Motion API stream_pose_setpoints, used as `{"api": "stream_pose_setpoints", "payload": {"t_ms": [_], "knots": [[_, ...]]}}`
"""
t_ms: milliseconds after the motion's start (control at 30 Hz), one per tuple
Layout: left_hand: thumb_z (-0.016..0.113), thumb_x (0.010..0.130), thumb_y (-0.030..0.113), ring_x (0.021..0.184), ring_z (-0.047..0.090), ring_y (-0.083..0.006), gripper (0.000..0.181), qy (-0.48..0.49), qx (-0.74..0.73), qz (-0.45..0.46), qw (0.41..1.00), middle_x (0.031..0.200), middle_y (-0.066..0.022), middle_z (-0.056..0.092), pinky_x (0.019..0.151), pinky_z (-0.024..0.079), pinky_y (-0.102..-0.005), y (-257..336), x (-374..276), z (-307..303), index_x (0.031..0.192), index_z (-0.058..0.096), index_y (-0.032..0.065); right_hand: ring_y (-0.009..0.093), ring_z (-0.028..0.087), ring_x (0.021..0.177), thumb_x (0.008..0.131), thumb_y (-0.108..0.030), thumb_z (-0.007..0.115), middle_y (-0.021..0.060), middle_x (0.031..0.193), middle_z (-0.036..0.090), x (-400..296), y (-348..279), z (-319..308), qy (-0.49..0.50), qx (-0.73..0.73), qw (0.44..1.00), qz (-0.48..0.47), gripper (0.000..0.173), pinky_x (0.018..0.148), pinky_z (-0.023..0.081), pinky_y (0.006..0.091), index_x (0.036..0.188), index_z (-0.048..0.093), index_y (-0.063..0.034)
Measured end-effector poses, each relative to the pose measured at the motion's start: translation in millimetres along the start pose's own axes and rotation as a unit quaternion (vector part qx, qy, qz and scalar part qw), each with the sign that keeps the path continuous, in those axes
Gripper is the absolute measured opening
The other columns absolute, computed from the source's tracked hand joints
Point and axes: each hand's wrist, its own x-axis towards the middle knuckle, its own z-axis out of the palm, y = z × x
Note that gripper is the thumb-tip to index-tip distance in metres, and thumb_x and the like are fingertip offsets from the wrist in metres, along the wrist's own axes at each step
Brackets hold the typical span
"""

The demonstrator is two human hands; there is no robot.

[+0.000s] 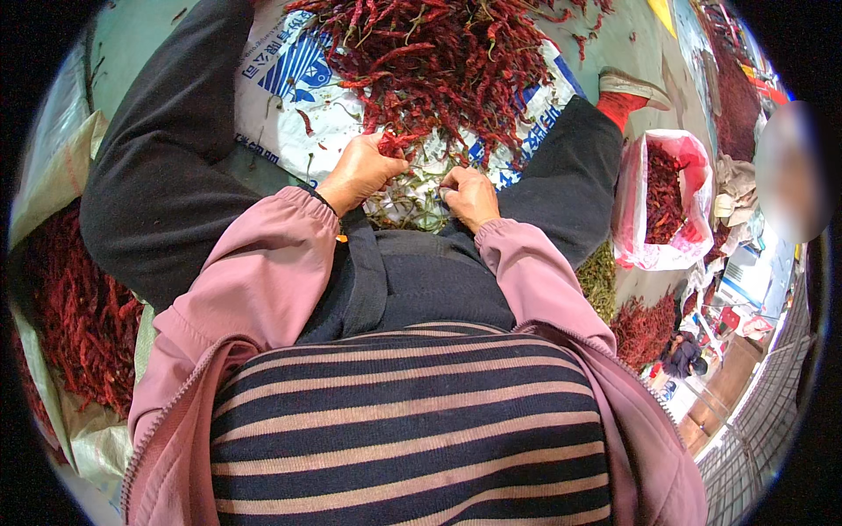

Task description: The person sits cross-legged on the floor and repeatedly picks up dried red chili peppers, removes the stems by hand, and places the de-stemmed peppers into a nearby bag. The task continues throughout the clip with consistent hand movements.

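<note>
Between my bent legs, a heap of dried red chili peppers [447,72] covers much of a white woven sack [270,118] printed in blue. My left hand [362,167] is at the near edge of the heap, its thumb and fingers closed around a few red chilies [396,144]. Just to its right, my right hand [472,197] has its fingers curled and its thumb against the index finger; whether a stem is pinched there is hidden. Loose pale-green chili stems [414,197] are scattered on the sack between and below both hands.
A large woven bag of chilies [79,309] stands by my left leg. At my right, a white and pink bag [633,204] holds darker chilies. Behind it are a greenish pile [597,283] of what look like stems and another red chili pile [644,332].
</note>
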Motion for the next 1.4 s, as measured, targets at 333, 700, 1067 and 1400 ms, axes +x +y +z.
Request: {"api": "stream_pose_setpoints", "payload": {"t_ms": [333, 700, 1067, 1400], "knots": [[0.065, 0.068, 0.007, 0.051, 0.044, -0.0049, 0.014, -0.105, 0.035, 0.009, 0.994, 0.06, 0.0032, 0.053, 0.045, 0.036, -0.0219, -13.5, 4.5, 3.3, 0.081, 0.061, 0.0027, 0.015, 0.055, 0.068, 0.066, -0.001, 0.053, 0.0086, 0.074, 0.059, -5.1, -31.8, -25.6, -0.05, 0.282, 0.957, -0.041, 0.017, 0.065, 0.043, 0.0264, 0.081, 0.061, -0.0016], [0.064, 0.069, 0.006, 0.058, 0.046, -0.0057, 0.012, -0.078, 0.001, 0.039, 0.996, 0.065, 0.0025, 0.056, 0.051, 0.038, -0.0229, -0.5, -6.7, -0.8, 0.081, 0.062, 0.0014, 0.012, 0.056, 0.053, 0.073, 0.003, 0.048, 0.0075, 0.075, 0.058, -2.3, -71.4, -35.0, -0.177, 0.434, 0.867, 0.169, 0.023, 0.046, 0.044, 0.0223, 0.094, 0.056, 0.0027], [0.061, 0.07, 0.005, 0.057, 0.048, -0.0074, 0.012, -0.068, -0.077, -0.015, 0.995, 0.068, 0.0011, 0.057, 0.051, 0.038, -0.0224, -16.3, 3.3, -4.6, 0.082, 0.061, 0.0034, 0.032, 0.056, 0.069, 0.065, -0.005, 0.048, 0.0185, 0.071, 0.056, -3.9, -75.8, -27.5, -0.024, 0.106, 0.978, -0.179, 0.013, 0.062, 0.044, 0.0355, 0.075, 0.056, -0.0029], [0.058, 0.071, 0.006, 0.058, 0.049, -0.0061, 0.011, 0.024, -0.05, 0.108, 0.993, 0.066, -0.0009, 0.058, 0.052, 0.041, -0.0236, 3.3, -2.9, -2.6, 0.08, 0.059, 0.0, 0.027, 0.058, 0.072, 0.066, -0.007, 0.051, 0.0142, 0.074, 0.059, -6.6, -30.8, -2.2, -0.085, 0.044, 0.987, -0.126, 0.018, 0.065, 0.045, 0.0349, 0.082, 0.06, -0.0056]]}}
